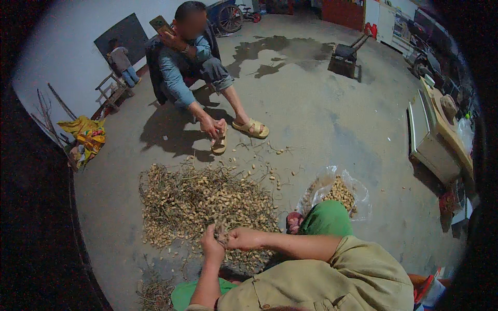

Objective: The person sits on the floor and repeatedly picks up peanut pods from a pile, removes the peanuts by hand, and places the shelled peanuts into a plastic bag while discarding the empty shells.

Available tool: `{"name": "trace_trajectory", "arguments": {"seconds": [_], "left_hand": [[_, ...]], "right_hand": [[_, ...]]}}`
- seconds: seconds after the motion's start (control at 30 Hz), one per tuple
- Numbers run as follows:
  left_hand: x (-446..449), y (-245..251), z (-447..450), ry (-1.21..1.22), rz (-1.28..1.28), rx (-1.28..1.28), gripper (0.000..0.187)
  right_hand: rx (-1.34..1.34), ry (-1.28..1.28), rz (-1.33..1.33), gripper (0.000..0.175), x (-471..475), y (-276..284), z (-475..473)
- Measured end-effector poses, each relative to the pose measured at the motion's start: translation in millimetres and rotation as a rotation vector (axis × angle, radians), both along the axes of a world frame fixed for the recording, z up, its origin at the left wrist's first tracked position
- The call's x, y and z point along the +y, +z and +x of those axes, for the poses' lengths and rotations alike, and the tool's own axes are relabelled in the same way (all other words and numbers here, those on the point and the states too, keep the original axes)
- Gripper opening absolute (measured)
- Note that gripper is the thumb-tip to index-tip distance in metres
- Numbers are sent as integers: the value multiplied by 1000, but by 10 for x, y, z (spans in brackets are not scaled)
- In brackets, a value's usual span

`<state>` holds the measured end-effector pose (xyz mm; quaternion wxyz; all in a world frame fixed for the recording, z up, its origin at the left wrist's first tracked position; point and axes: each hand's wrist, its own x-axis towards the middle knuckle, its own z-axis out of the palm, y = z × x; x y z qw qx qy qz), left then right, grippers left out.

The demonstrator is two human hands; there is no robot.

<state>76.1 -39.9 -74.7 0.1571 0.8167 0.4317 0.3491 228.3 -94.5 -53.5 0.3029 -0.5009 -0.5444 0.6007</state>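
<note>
Both my hands are close together over the near part of a wide heap of unshelled peanuts [175, 202] with roots and stems on the concrete floor. My left hand [213, 243] is closed on a small bunch of dry peanut stems [221, 230]. Against its right side my right hand [242, 238] has its fingers curled at the same bunch; the fingertips are partly hidden. Beyond my right knee stands a clear plastic bag [363, 196], its mouth spread, with picked peanuts [338, 192] inside. A smaller pile of dry stems [155, 293] lies at the lower left.
Across the heap a person [179, 70] squats, holding a phone [160, 24], one hand near a sandal [220, 144]. A child [122, 62] stands by a dark board [120, 37]. A low chair [345, 52], a wooden bench [113, 91] and a pale cabinet [435, 144] stand around.
</note>
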Motion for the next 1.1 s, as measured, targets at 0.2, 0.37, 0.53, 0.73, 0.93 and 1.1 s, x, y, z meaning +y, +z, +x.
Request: {"name": "trace_trajectory", "arguments": {"seconds": [0.2, 0.37, 0.53, 0.73, 0.93, 1.1], "left_hand": [[319, -358, -439, 171, -347, -233, 38], [302, -367, -489, 237, -537, -222, 52], [-22, 206, -128, 265, -663, -179, 46], [-48, 110, -128, 68, -659, -235, 37], [83, -378, -339, 235, -1007, -440, 41], [-40, -78, -207, -74, -984, -622, 33]], "right_hand": [[499, -39, -362, 14, -189, 103, -65], [739, -192, -452, 10, -174, -6, -58], [648, -217, -282, 23, -198, -71, -119], [201, -311, 244, 33, -101, -644, -313], [377, -305, -36, 37, -128, -413, -261], [315, -245, -48, 30, -88, -588, -273]]}}
